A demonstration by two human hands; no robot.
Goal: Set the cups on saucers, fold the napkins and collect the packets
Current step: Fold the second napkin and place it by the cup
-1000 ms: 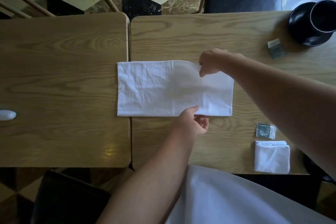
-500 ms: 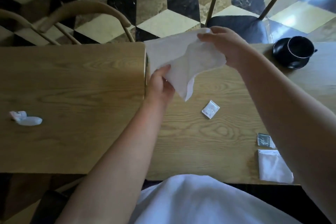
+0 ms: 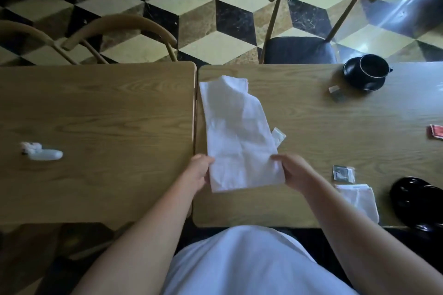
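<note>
We grip the white napkin [image 3: 236, 136] by its near corners, left hand [image 3: 197, 171] and right hand [image 3: 293, 171] each pinched shut on an edge, cloth stretched away along the table seam. Risk: its far end is crumpled, so the fold may go crooked, and it partly covers a white packet [image 3: 279, 135] that could get dragged. Half a second ago we held it bunched in the air; now it's laid out.

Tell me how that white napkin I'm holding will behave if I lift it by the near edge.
The white napkin will probably droop: its far end already buckles into soft ridges. It looks thin and light, so the left hand and right hand likely need only a gentle grip. It may drag the small packet peeking from beneath it.
</note>
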